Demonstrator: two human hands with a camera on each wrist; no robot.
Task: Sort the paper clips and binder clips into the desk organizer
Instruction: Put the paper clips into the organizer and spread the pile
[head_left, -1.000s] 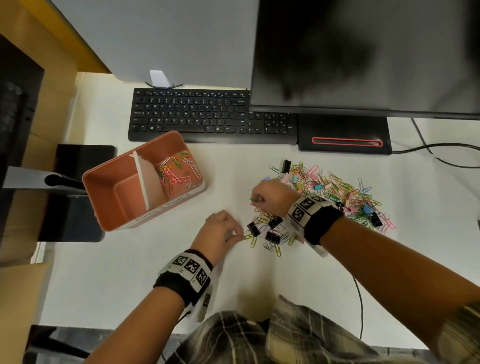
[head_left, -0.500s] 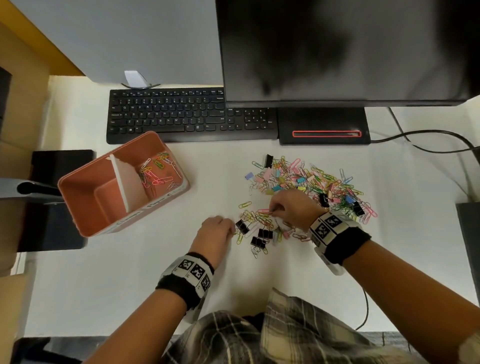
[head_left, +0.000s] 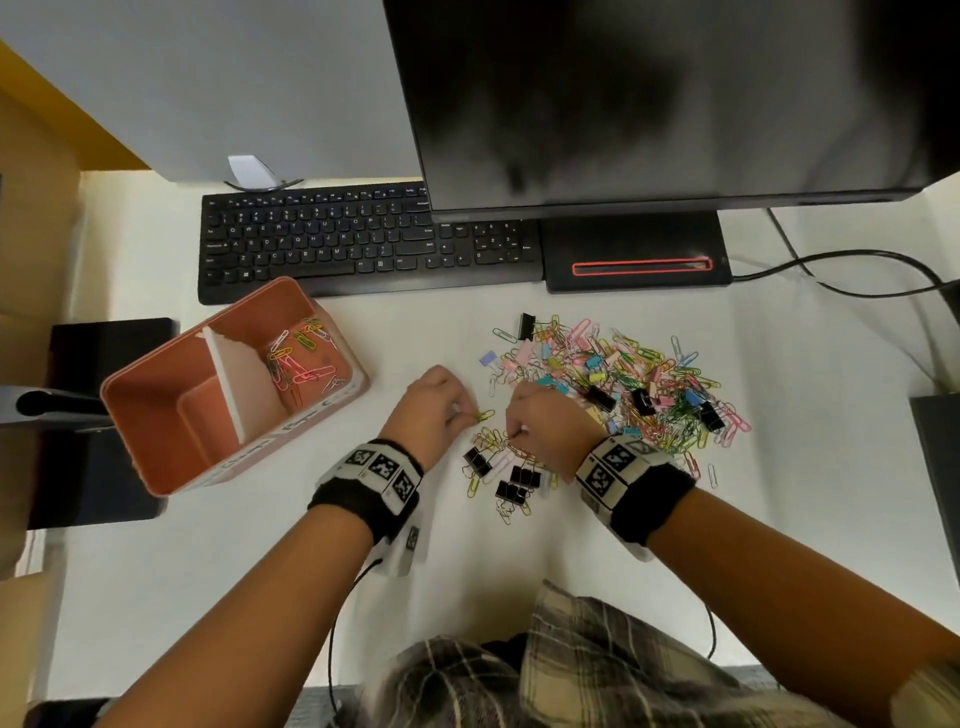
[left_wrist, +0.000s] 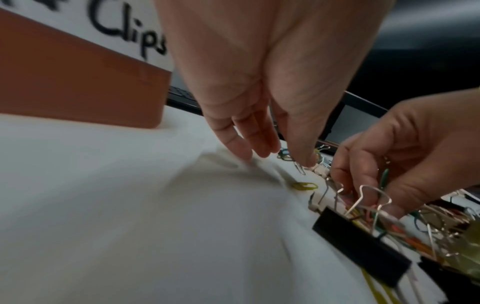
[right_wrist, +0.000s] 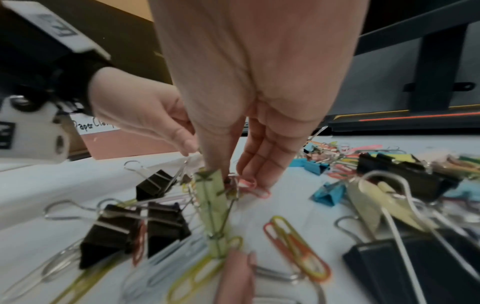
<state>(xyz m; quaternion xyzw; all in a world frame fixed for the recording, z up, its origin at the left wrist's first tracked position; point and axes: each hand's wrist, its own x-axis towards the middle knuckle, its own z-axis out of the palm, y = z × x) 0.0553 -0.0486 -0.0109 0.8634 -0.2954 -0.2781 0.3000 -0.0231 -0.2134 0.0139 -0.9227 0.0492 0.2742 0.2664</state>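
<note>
A heap of coloured paper clips and binder clips (head_left: 623, 379) lies on the white desk, right of the pink desk organizer (head_left: 156, 395). Some paper clips (head_left: 301, 358) lie in the organizer's right compartment. My left hand (head_left: 467, 411) is at the heap's near left corner, thumb and fingers closing on a few paper clips (left_wrist: 285, 155). A yellow paper clip (left_wrist: 303, 186) lies on the desk just under it. My right hand (head_left: 511, 434) is close beside it, pinching paper clips (right_wrist: 249, 185) among the black binder clips (head_left: 514, 483).
A black keyboard (head_left: 363, 244) and the monitor base (head_left: 634, 254) stand behind the heap, with the monitor (head_left: 675, 93) overhanging. Cables (head_left: 857, 270) run at the right. A dark object (head_left: 104, 415) sits left of the organizer.
My right hand has moved left along the heap's near edge until it is next to my left hand. The left hand has shifted slightly forward. The head view has moved closer.
</note>
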